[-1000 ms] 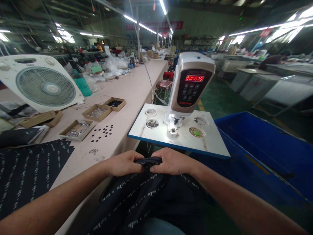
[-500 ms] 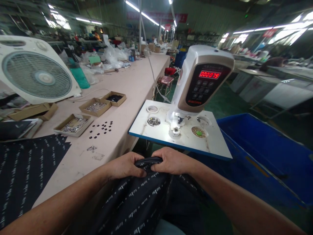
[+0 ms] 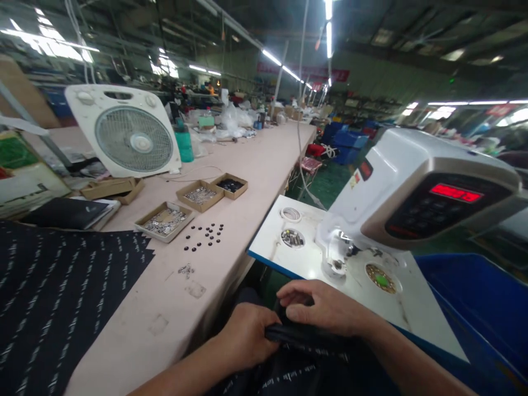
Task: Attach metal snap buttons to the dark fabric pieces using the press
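A black fabric piece (image 3: pixel 289 379) with rows of white lettering hangs low in front of me, its folded edge uppermost. My left hand (image 3: pixel 251 335) is closed around that edge, thumb on top. Just above the fold, my right hand (image 3: pixel 325 308) has its fingers curled and its thumb bent towards them, with dark cloth between the tips. Close beyond the right hand stands a white snap-fastening machine (image 3: pixel 412 181) with a red display. Its white tabletop (image 3: pixel 305 258) has round wells, one holding metal parts (image 3: pixel 292 238), another brass-coloured parts (image 3: pixel 379 278).
On the long table (image 3: pixel 231 159) at left stand cardboard trays of small metal fasteners (image 3: pixel 165 221) and black caps (image 3: pixel 231 186). Several loose black caps (image 3: pixel 211 236) lie nearby. A box fan (image 3: pixel 136 137) and a teal bottle (image 3: pixel 184 146) stand behind; lettered black fabric (image 3: pixel 74 291) covers the near left.
My view has turned left and tilted, so the machine appears farther right and nearer. The fabric has moved right, close to the machine's tabletop. My right hand has shifted above the fold.
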`<state>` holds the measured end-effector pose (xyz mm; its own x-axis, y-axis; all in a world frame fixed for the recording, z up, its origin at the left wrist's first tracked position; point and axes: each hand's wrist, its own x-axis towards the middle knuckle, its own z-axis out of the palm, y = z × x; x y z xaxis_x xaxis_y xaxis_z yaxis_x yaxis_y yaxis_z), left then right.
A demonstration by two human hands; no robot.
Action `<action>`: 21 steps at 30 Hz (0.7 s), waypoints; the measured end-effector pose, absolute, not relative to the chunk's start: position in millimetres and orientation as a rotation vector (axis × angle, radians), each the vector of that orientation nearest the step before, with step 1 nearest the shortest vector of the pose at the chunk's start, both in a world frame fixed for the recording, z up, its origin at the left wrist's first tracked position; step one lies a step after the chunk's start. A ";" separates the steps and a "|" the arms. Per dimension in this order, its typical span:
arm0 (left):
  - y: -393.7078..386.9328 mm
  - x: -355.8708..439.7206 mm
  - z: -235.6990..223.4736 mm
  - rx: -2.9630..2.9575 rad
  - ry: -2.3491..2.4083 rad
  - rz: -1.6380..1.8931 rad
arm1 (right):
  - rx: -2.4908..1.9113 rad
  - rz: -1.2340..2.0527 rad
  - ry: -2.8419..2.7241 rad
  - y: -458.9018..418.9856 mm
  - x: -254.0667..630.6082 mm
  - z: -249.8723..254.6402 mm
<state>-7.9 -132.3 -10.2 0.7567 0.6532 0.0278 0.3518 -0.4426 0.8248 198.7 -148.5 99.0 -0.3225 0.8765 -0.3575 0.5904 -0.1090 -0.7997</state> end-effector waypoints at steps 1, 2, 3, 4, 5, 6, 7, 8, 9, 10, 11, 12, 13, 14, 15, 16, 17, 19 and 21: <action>-134.0 -7.1 -14.9 2.189 0.721 0.451 | -1.633 1.341 -1.844 -138.1 192.5 98.0; -135.9 -5.7 -20.3 2.310 0.673 0.454 | -1.634 1.272 -1.830 -126.5 184.5 95.6; -137.8 -3.8 -26.7 2.433 0.606 0.442 | -1.621 1.199 -1.835 -114.0 174.7 91.6; -139.8 -1.1 -33.9 2.553 0.525 0.420 | -1.596 1.127 -1.858 -100.7 163.6 86.1; -141.6 2.0 -41.8 2.655 0.440 0.395 | -1.569 1.062 -1.891 -86.8 151.7 79.4; -143.3 5.6 -50.1 2.734 0.357 0.371 | -1.548 1.001 -1.919 -72.5 139.3 71.6; -144.6 9.4 -58.3 2.786 0.294 0.361 | -1.542 0.945 -1.935 -58.0 127.1 63.2; -145.5 13.1 -66.1 2.807 0.249 0.361 | -1.550 0.902 -1.931 -43.7 115.3 54.7; -145.9 16.6 -73.1 2.812 0.221 0.366 | -1.569 0.872 -1.912 -29.9 104.3 46.5; -145.7 19.6 -79.0 2.806 0.207 0.372 | -1.591 0.850 -1.895 -16.8 94.5 38.9; -145.1 22.1 -83.6 2.798 0.197 0.376 | -1.615 0.830 -1.883 -4.9 85.9 32.1; -144.1 24.1 -86.9 2.792 0.194 0.379 | -1.645 0.797 -1.886 5.8 78.7 26.3; -142.8 25.7 -89.1 2.786 0.192 0.384 | -1.680 0.753 -1.899 14.9 72.7 21.6; -141.3 27.0 -90.4 2.778 0.193 0.389 | -1.717 0.702 -1.915 22.5 67.9 17.8; -139.8 28.1 -91.0 2.768 0.197 0.394 | -1.754 0.646 -1.929 28.6 64.1 14.9; -138.3 29.0 -91.1 2.757 0.200 0.398 | -1.785 0.596 -1.942 33.3 61.1 12.6; -136.8 29.9 -90.8 2.745 0.203 0.400 | -1.807 0.557 -1.954 36.7 58.9 10.9; -134.5 31.1 -89.2 2.720 0.201 0.402 | -1.827 0.510 -1.984 40.6 56.0 8.1; -133.4 30.6 -86.0 2.693 0.189 0.401 | -1.828 0.471 -2.031 41.4 54.6 5.6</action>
<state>30.6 -133.4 -86.0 0.9494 0.1895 0.2504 0.0717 -0.9070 0.4149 54.6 41.4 5.6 -0.0928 0.9945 0.0481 0.8720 0.1045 -0.4782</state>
